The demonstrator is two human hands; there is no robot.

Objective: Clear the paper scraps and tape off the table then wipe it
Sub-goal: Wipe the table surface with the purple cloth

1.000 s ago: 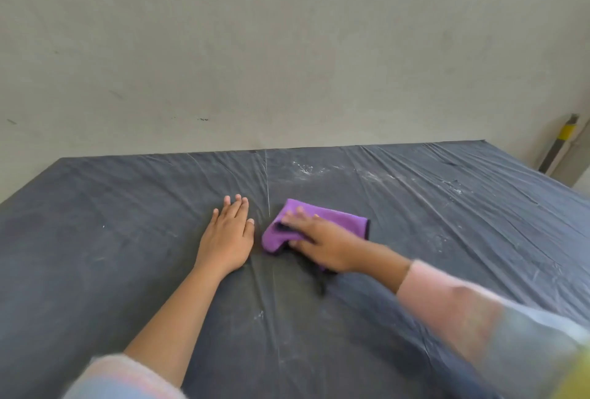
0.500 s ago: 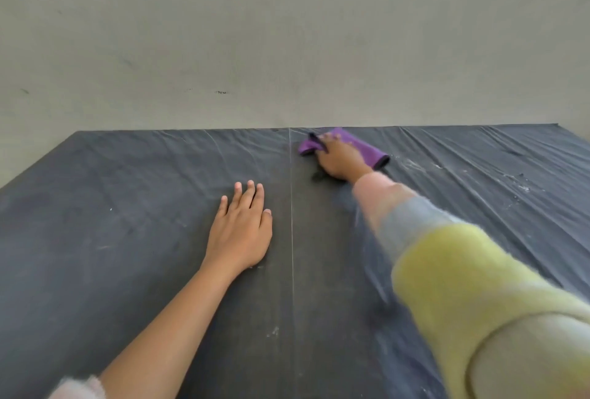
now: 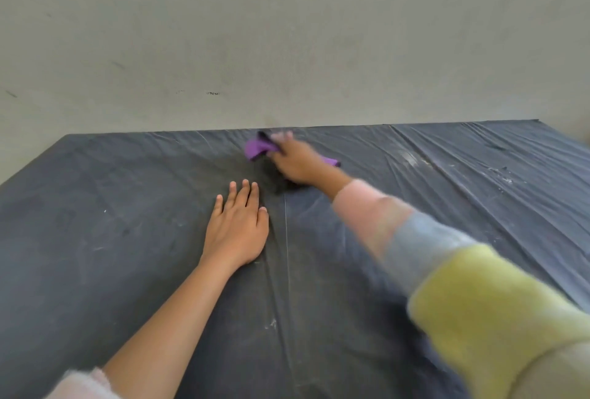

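A table (image 3: 95, 207) covered in dark grey wrinkled plastic sheeting fills the lower view. My right hand (image 3: 297, 162) is stretched out near the far edge and presses down on a purple cloth (image 3: 257, 148), which sticks out to the left and right of the fingers. My left hand (image 3: 238, 226) lies flat on the sheet in the middle, palm down, fingers together, holding nothing. No paper scraps or tape are in view.
A plain grey wall (image 3: 287, 31) stands right behind the table's far edge. White dusty smears (image 3: 412, 159) mark the sheet at the right, and small white specks (image 3: 271, 323) lie nearer to me. A crease runs down the middle.
My right hand went from beside the left hand out to the far edge with the cloth, then slid slightly left. The left hand stayed flat in place.
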